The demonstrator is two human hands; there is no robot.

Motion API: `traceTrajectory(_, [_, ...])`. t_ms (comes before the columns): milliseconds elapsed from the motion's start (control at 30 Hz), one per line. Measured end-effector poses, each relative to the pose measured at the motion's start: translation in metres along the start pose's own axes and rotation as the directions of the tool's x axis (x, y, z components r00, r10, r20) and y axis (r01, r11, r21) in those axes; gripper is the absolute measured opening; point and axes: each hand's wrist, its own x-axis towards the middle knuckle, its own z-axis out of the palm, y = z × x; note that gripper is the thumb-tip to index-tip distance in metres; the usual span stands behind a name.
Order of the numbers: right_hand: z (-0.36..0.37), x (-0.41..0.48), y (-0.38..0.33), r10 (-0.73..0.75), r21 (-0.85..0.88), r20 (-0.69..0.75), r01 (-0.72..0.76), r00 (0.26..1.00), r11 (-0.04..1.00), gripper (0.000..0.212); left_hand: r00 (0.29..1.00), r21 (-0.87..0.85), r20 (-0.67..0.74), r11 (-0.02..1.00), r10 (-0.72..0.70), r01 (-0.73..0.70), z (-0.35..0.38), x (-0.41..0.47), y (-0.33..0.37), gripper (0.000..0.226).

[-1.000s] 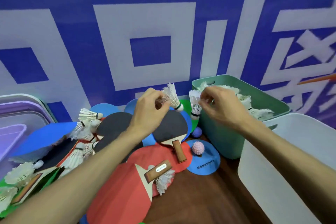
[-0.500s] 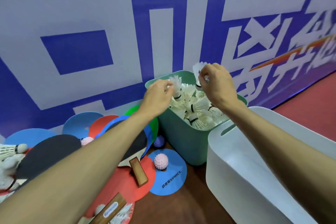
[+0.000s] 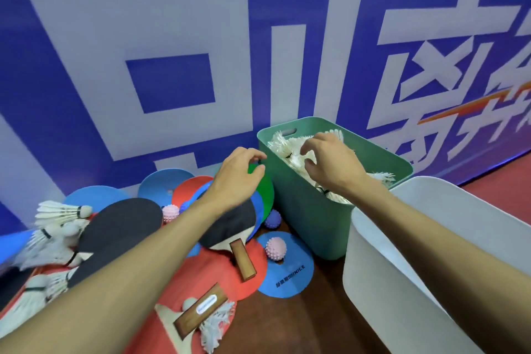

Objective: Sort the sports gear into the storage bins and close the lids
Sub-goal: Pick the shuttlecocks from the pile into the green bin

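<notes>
The green bin (image 3: pixel 310 218) stands against the blue wall, filled with white shuttlecocks (image 3: pixel 290 149). My right hand (image 3: pixel 333 165) hovers over the shuttlecocks in the bin, fingers loosely curled and holding nothing. My left hand (image 3: pixel 235 178) is just left of the bin's rim, also loosely curled and empty. Table tennis paddles (image 3: pixel 123 227) with black and red faces lie in a heap on the floor at the left. More shuttlecocks (image 3: pixel 61 214) lie at the far left. A pink spiky ball (image 3: pixel 275 248) sits on a blue disc (image 3: pixel 287 273).
A white bin (image 3: pixel 402 267) stands at the right, close to me and beside the green one. Blue, red and green flat discs (image 3: pixel 163 184) lean by the wall. A blue spiky ball (image 3: pixel 272 218) lies by the green bin. Brown floor shows in front.
Both hands carried a shuttlecock each to the green bin and let them go. The left hand has drawn back to the left of the rim.
</notes>
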Motion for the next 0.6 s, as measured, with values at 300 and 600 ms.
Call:
traceTrajectory(300, [0.028, -0.009, -0.134, -0.283, 0.194, 0.089, 0.262, 0.955, 0.945, 0.023, 0.983, 0.065, -0.019, 0.981, -0.184, 0.185, -0.107, -0.096, -0.049, 0.020])
traceTrajectory(600, [0.086, -0.018, -0.254, -0.484, 0.336, 0.260, 0.392, 0.836, 0.857, 0.018, 0.879, -0.011, -0.192, 0.896, -0.437, 0.443, -0.199, -0.199, -0.135, 0.015])
